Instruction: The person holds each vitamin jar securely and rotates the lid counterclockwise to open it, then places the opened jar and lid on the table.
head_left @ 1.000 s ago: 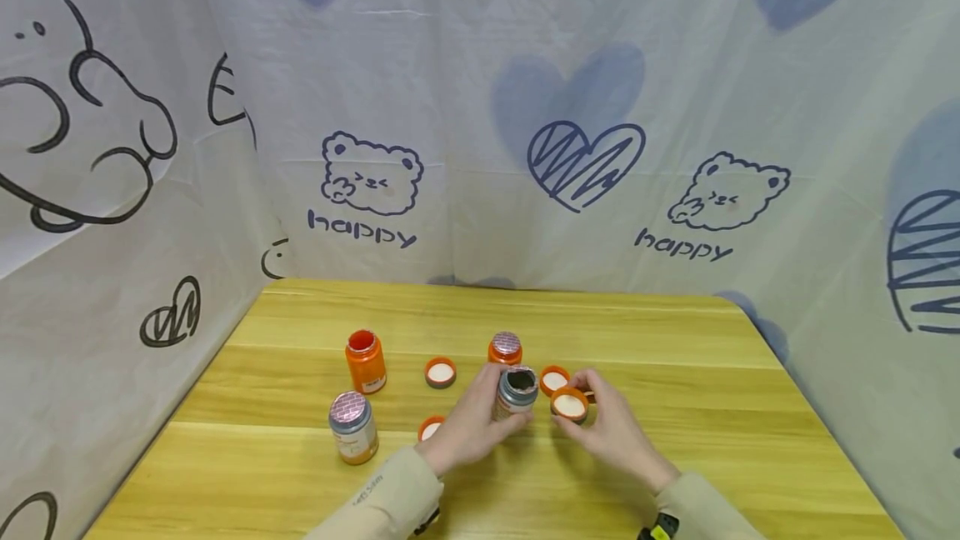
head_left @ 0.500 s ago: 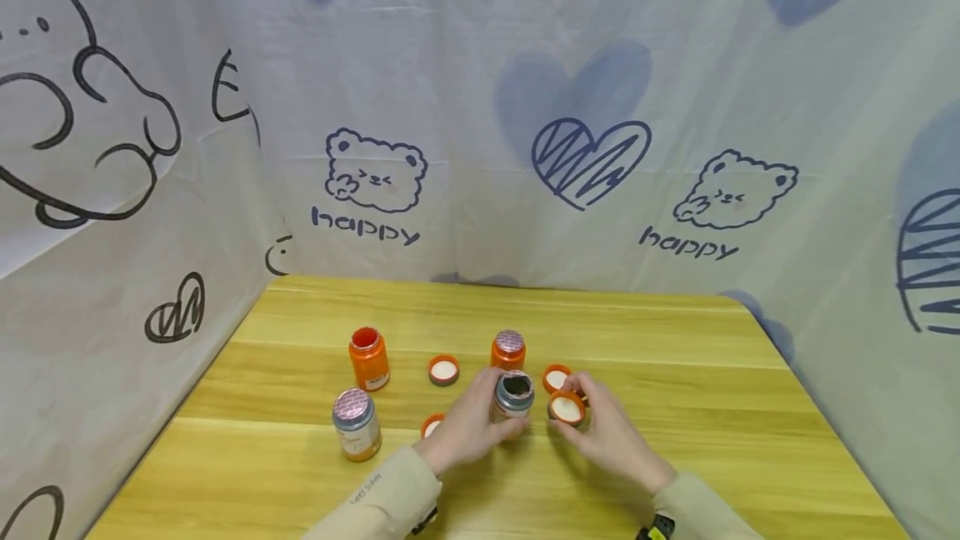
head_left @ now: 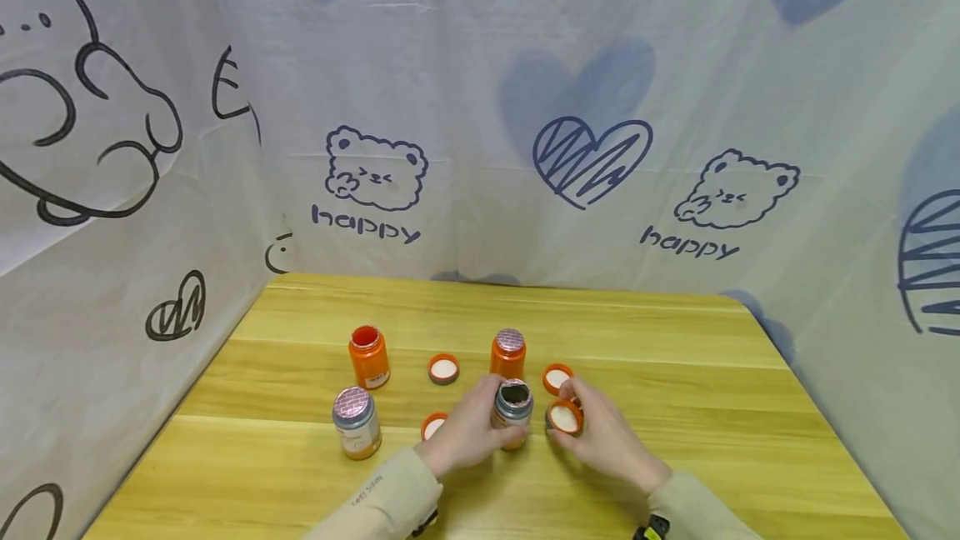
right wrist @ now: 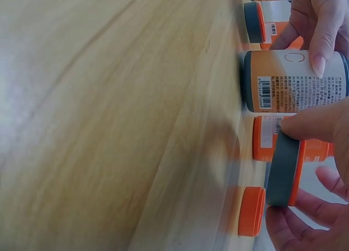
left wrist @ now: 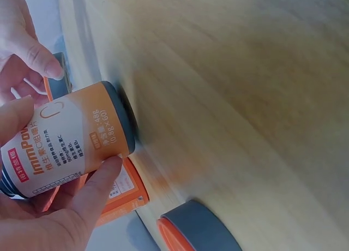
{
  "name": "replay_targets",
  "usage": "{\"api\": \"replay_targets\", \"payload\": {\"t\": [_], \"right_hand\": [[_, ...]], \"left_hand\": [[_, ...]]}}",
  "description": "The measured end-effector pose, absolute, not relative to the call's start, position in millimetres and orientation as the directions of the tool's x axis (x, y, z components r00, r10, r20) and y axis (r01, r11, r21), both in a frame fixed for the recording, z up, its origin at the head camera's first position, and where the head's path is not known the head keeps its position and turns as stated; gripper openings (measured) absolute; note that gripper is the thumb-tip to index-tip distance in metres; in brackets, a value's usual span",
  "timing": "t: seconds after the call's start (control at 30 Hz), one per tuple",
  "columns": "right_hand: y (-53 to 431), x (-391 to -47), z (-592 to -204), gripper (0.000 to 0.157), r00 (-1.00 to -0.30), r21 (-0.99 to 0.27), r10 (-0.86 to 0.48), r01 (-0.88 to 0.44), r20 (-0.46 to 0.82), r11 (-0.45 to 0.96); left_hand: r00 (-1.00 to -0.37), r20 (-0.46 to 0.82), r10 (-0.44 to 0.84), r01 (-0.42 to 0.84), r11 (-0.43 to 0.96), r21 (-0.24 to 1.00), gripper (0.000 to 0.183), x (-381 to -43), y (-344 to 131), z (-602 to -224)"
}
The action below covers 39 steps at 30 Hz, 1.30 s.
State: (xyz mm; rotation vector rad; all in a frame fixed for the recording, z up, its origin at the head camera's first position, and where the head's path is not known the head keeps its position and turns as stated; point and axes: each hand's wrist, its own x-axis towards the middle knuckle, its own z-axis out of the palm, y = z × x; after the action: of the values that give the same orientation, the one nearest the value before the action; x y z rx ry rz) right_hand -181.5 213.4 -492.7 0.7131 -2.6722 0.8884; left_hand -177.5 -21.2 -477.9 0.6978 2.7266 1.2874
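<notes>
My left hand grips an uncapped supplement bottle with a grey neck, its torn foil around a dark opening. The bottle's white and orange label and dark base show in the left wrist view, with the base close over the table. Just to the right, my right hand pinches a grey bottle cap by its edges. This cap has an orange inner rim and its white liner faces up in the head view. A small gap separates cap and bottle.
Behind the held bottle stands an orange bottle with foil over its mouth. An open orange bottle and a foil-sealed grey-necked bottle stand at left. Loose caps lie liner up: a grey one, an orange one, and one partly hidden.
My left hand has lowered the bottle toward the table. The cap in my right hand has come down and slightly nearer to me. The head view has shifted a little.
</notes>
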Motion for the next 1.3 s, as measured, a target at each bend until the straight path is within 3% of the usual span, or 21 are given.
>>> {"api": "replay_targets", "payload": {"t": [0.33, 0.7, 1.3], "right_hand": [[214, -183, -494, 0.045, -0.869, -0.477, -0.395, -0.494, 0.298, 0.727], [210, -185, -496, 0.047, -0.889, -0.45, -0.388, -0.457, 0.241, 0.767], [212, -187, -502, 0.047, -0.881, -0.408, -0.388, -0.471, 0.271, 0.783]], "left_hand": [[-0.891, 0.122, 0.437, 0.372, 0.55, 0.748, 0.049, -178, -21, -479], [-0.904, 0.045, 0.426, 0.316, 0.592, 0.742, 0.068, -180, -29, -476], [-0.888, 0.041, 0.458, 0.38, 0.682, 0.625, 0.07, -177, -31, -480]]}}
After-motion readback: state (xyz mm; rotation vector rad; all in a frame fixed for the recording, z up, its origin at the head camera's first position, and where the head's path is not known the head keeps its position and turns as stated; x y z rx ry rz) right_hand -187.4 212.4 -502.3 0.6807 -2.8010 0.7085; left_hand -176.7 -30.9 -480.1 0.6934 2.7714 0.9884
